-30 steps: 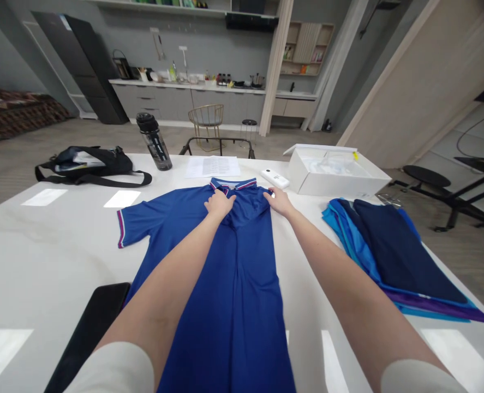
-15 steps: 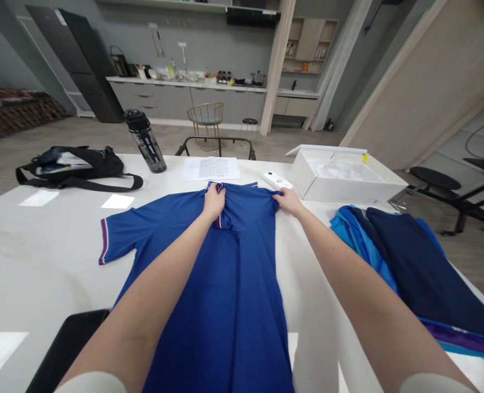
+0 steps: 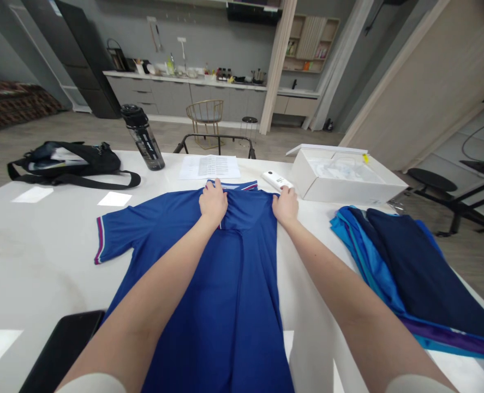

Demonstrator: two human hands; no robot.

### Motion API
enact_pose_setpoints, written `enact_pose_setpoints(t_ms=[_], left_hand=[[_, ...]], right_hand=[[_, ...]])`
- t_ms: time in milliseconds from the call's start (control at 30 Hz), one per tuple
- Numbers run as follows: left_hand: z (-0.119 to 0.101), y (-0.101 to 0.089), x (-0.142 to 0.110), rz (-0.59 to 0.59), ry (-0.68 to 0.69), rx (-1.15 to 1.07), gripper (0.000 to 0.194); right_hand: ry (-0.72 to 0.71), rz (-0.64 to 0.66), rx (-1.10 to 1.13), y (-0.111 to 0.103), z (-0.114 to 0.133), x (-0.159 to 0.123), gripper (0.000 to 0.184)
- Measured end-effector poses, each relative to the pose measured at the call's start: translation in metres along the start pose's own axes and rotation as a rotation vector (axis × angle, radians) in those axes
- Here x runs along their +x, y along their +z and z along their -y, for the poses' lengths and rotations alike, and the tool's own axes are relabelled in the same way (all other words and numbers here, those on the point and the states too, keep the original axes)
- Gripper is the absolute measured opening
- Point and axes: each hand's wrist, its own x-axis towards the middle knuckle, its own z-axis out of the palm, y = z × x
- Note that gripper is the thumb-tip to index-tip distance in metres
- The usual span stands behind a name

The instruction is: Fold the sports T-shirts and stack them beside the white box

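Note:
A blue polo shirt (image 3: 201, 295) lies on the white table in front of me, its right side folded inward. At its left a short sleeve with a striped cuff (image 3: 100, 240) points outward. My left hand (image 3: 214, 204) is on the shirt at the collar (image 3: 248, 186), fingers closed on the cloth and hiding part of the neckline. At the folded shoulder edge, my right hand (image 3: 286, 206) has its fingers bent round the fabric. Just beyond that hand is a white handheld device (image 3: 276, 179).
Folded dark and bright blue clothes (image 3: 422, 273) are piled at right, before an open white box (image 3: 344, 183). Printed paper (image 3: 209, 167), a black bottle (image 3: 145, 142) and a black bag (image 3: 70, 164) lie or stand along the far side. A black tablet-like object (image 3: 64, 346) is near left.
Both hands have lowered against the table with the cloth. My right hand has turned so its back faces up, and more of the striped collar shows between the hands.

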Motion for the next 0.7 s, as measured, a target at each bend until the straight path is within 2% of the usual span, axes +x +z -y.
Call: enact_pose_setpoints(t_ms=[67, 133, 167, 200, 267, 367, 433, 533, 633, 700], left_hand=[[-0.002, -0.008, -0.015, -0.038, 0.243, -0.015, 0.049], [-0.006, -0.007, -0.031, 0.027, 0.512, -0.067, 0.050], [-0.008, -0.002, -0.038, 0.097, 0.584, -0.086, 0.049], [-0.010, 0.004, -0.043, 0.180, 0.604, -0.094, 0.049], [-0.011, 0.018, -0.047, 0.319, 0.538, -0.089, 0.053], [-0.007, 0.032, -0.048, 0.403, 0.481, -0.094, 0.057], [-0.005, 0.030, -0.050, 0.353, 0.475, -0.111, 0.057], [-0.003, 0.015, -0.064, 0.187, 0.498, -0.143, 0.054], [-0.006, -0.002, -0.088, 0.107, 0.545, -0.183, 0.055], [-0.008, -0.010, -0.106, 0.166, 0.588, -0.210, 0.054]], right_hand=[[-0.131, -0.035, 0.012, -0.007, 0.010, -0.019, 0.041], [-0.285, 0.044, 0.044, -0.010, 0.022, -0.045, 0.046], [-0.333, 0.109, 0.050, -0.010, 0.028, -0.059, 0.050], [-0.350, 0.183, 0.044, -0.008, 0.033, -0.073, 0.053], [-0.309, 0.312, 0.015, -0.004, 0.041, -0.095, 0.059], [-0.258, 0.398, -0.024, -0.002, 0.042, -0.109, 0.065], [-0.262, 0.426, -0.041, -0.009, 0.040, -0.111, 0.066], [-0.281, 0.420, -0.055, -0.031, 0.040, -0.125, 0.069], [-0.383, 0.417, -0.026, -0.058, 0.041, -0.170, 0.073], [-0.443, 0.486, 0.007, -0.075, 0.040, -0.211, 0.076]])
